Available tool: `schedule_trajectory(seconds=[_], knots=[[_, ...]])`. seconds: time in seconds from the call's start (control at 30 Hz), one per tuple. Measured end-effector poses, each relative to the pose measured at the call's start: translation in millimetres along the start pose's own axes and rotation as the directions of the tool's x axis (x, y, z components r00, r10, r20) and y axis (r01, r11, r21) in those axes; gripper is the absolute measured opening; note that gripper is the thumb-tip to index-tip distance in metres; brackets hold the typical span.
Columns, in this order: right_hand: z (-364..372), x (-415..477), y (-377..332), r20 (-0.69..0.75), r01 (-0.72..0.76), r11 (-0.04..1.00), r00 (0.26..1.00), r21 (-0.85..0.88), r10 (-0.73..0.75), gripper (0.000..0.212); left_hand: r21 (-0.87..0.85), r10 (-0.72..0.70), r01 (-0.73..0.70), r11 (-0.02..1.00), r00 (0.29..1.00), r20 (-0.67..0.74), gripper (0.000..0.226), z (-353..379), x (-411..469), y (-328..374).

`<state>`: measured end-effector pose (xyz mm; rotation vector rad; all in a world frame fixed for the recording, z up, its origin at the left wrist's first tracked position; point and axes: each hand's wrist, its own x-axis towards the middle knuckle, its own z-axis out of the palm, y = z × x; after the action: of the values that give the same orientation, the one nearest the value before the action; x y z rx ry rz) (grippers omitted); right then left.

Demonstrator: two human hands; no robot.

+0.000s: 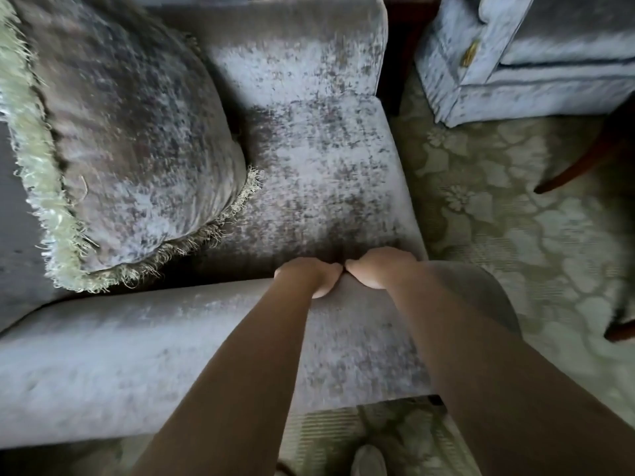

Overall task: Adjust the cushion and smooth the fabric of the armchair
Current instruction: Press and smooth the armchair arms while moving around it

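Green carpet (498, 235) is ringing the armchair (309, 149), fringed cushion (137, 132) propped far left, and we are pushing left hand (307, 274) and right hand (379, 267), knuckles touching, into the near seat crease, grip hidden, best sweeping apart with even pressure.

Cushion (130, 139) lies at left on the armchair seat (326, 159); left hand (309, 274) and right hand (378, 269) sit side by side where seat meets near armrest (154, 355); second chair (515, 73) stands on carpet (498, 218), upper right.
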<state>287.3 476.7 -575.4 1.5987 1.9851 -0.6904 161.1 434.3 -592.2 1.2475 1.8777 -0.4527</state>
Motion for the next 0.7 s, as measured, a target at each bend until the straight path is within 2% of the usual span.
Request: schedule_trajectory(seconds=[0.13, 0.27, 0.43, 0.53, 0.63, 0.7], knots=[[2, -2, 4, -0.020, 0.016, 1.000, 1.000, 0.002, -0.016, 0.062, -0.040, -0.040, 0.037, 0.999, 0.997, -0.070, 0.074, 2, -11, 0], [8, -12, 4, -0.064, 0.041, 0.997, 0.997, -0.058, -0.045, 0.056, -0.005, -0.042, 0.042, 0.999, 0.996, -0.078, 0.070, 5, -22, -1], [25, -32, 10, -0.045, 0.050, 0.995, 0.998, -0.083, -0.054, 0.057, 0.060, 0.011, -0.007, 0.998, 0.998, -0.055, 0.064, 22, -32, -1], [29, -39, 13, 0.025, 0.041, 0.998, 0.999, -0.045, -0.040, 0.060, 0.109, 0.090, -0.084, 0.990, 0.995, -0.048, 0.060, 30, -40, -3], [26, -37, 12, -0.023, 0.044, 0.998, 0.999, -0.043, -0.045, 0.058, 0.072, 0.113, -0.107, 0.992, 0.989, -0.095, 0.052, 20, -42, -29], [27, -34, 14, 0.010, 0.015, 1.000, 1.000, -0.009, -0.015, 0.057, 0.034, 0.031, -0.026, 0.999, 0.987, -0.159, 0.055, 13, -46, -72]])
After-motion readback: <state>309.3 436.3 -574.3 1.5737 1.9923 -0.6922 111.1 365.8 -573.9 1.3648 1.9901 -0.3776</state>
